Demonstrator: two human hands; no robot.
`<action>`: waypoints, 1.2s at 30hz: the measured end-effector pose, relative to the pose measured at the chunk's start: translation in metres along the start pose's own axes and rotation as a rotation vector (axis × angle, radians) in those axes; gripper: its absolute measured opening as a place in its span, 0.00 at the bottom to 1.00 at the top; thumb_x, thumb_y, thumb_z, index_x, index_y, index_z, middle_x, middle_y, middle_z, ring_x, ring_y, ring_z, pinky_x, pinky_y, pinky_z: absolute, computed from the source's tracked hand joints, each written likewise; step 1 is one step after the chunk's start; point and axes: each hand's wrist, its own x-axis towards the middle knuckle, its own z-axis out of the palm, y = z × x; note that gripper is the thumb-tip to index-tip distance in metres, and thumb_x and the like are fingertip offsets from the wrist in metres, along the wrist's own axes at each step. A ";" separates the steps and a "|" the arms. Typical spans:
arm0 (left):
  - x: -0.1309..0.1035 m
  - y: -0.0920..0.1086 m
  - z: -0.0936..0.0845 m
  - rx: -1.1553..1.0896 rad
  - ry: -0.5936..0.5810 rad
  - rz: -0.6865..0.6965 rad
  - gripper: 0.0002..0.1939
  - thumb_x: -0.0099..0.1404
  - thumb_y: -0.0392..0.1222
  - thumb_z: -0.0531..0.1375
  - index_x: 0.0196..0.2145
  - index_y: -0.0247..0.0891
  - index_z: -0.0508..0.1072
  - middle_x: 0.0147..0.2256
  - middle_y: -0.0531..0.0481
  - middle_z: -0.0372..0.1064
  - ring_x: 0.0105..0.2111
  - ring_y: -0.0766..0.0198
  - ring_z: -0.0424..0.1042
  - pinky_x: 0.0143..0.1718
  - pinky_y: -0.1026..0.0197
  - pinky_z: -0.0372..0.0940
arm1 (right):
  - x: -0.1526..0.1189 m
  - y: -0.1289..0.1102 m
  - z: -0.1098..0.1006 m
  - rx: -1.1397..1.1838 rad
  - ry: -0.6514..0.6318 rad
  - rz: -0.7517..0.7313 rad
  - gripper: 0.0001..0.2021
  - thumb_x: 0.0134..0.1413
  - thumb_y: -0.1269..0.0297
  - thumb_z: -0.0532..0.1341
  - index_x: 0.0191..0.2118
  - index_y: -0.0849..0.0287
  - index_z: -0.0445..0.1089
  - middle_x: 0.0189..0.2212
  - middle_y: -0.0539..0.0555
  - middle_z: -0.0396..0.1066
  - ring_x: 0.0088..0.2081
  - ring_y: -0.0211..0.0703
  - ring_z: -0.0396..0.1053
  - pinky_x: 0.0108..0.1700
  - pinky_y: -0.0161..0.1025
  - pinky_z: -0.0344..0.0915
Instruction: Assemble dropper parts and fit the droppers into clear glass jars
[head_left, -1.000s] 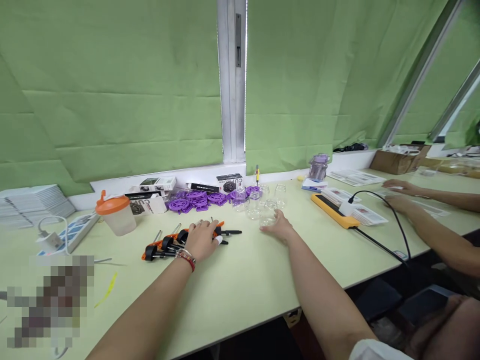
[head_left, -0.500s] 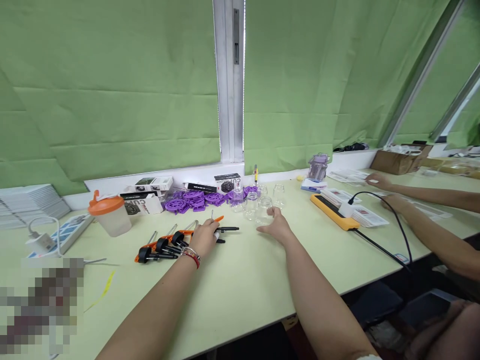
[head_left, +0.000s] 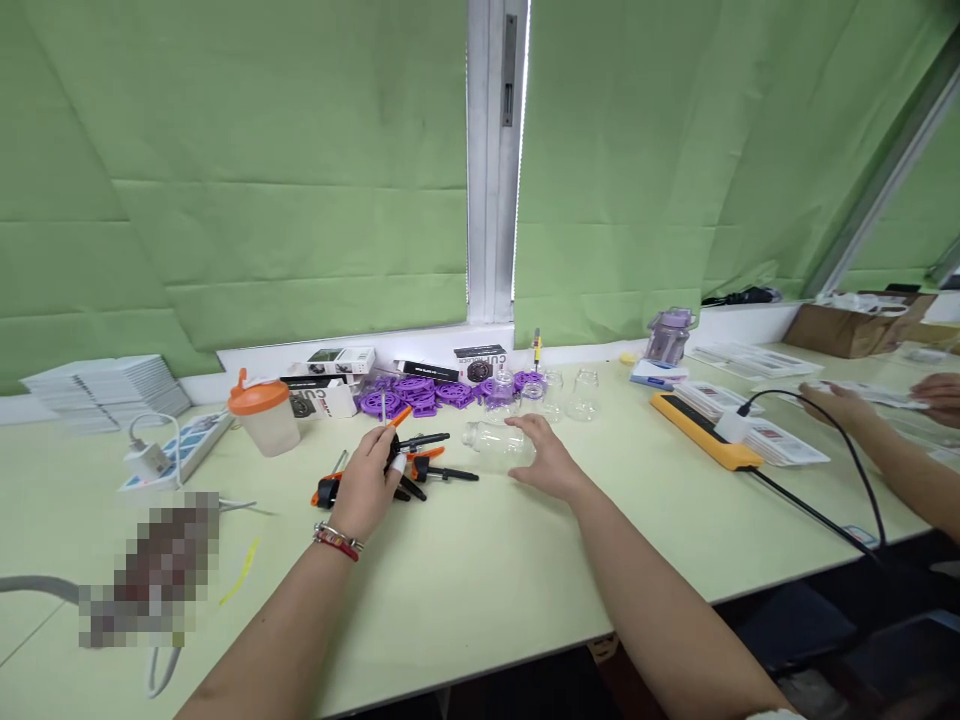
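My left hand [head_left: 367, 478] is closed around a black-and-orange sprayer-like head [head_left: 421, 440], whose black stem points right. Beneath and beside that hand lie several similar heads [head_left: 450, 473] with black stems and orange parts. To the right, my right hand [head_left: 546, 458] grips a clear bottle [head_left: 491, 440] by its base end. The bottle is tipped on its side, its mouth facing left toward the held head, with a gap between them. Behind it several clear bottles [head_left: 581, 395] stand mouth up.
Purple plastic parts [head_left: 416, 393] are heaped by the wall near small boxes [head_left: 341, 360]. An orange-lidded cup [head_left: 266, 420] and a white power strip [head_left: 187, 450] stand left. A yellow power strip [head_left: 701, 430] with a black cable lies right. A co-worker's hands [head_left: 836, 405] hold a flat item.
My right hand has lifted a bottle from the group and tipped it sideways, drawing it left. My left hand has raised one head off the row. The camera has turned slightly left.
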 end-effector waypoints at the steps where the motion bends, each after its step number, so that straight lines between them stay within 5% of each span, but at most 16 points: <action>1: -0.002 -0.002 0.000 -0.004 -0.005 -0.007 0.23 0.64 0.39 0.51 0.57 0.38 0.62 0.54 0.41 0.60 0.51 0.53 0.65 0.53 0.50 0.62 | 0.000 -0.004 0.003 -0.005 -0.009 -0.018 0.36 0.37 0.72 0.65 0.56 0.47 0.60 0.54 0.54 0.52 0.55 0.48 0.58 0.58 0.47 0.57; 15: -0.013 0.016 0.002 -0.162 -0.190 0.153 0.24 0.63 0.36 0.52 0.57 0.41 0.62 0.55 0.41 0.61 0.54 0.52 0.62 0.54 0.47 0.60 | -0.007 -0.032 0.033 0.034 -0.115 -0.164 0.37 0.36 0.76 0.63 0.57 0.47 0.60 0.55 0.55 0.49 0.57 0.48 0.55 0.58 0.46 0.56; 21: -0.015 0.015 0.002 -0.361 -0.174 0.141 0.25 0.62 0.33 0.52 0.57 0.43 0.63 0.56 0.42 0.61 0.57 0.54 0.59 0.58 0.46 0.55 | -0.010 -0.028 0.036 0.096 -0.121 -0.175 0.35 0.37 0.76 0.62 0.55 0.47 0.60 0.55 0.55 0.49 0.55 0.47 0.57 0.55 0.45 0.60; 26: -0.014 0.022 0.007 -0.705 -0.037 -0.139 0.13 0.64 0.44 0.54 0.43 0.39 0.72 0.48 0.43 0.67 0.51 0.55 0.65 0.55 0.49 0.59 | -0.011 -0.030 0.040 0.127 -0.110 -0.193 0.34 0.38 0.77 0.60 0.55 0.48 0.60 0.55 0.55 0.50 0.56 0.46 0.56 0.56 0.45 0.59; 31: -0.012 0.033 0.007 -1.128 0.005 -0.607 0.18 0.53 0.50 0.65 0.35 0.38 0.67 0.33 0.51 0.68 0.30 0.63 0.69 0.33 0.58 0.68 | -0.010 -0.029 0.042 0.058 -0.036 -0.297 0.33 0.40 0.76 0.60 0.56 0.49 0.59 0.56 0.56 0.48 0.60 0.48 0.51 0.60 0.48 0.53; 36: -0.014 0.033 -0.003 -1.359 -0.250 -0.751 0.16 0.54 0.50 0.65 0.33 0.36 0.69 0.26 0.51 0.67 0.24 0.65 0.66 0.29 0.57 0.66 | -0.009 -0.030 0.041 -0.022 0.023 -0.434 0.33 0.40 0.77 0.60 0.56 0.49 0.59 0.57 0.58 0.49 0.60 0.51 0.51 0.59 0.50 0.55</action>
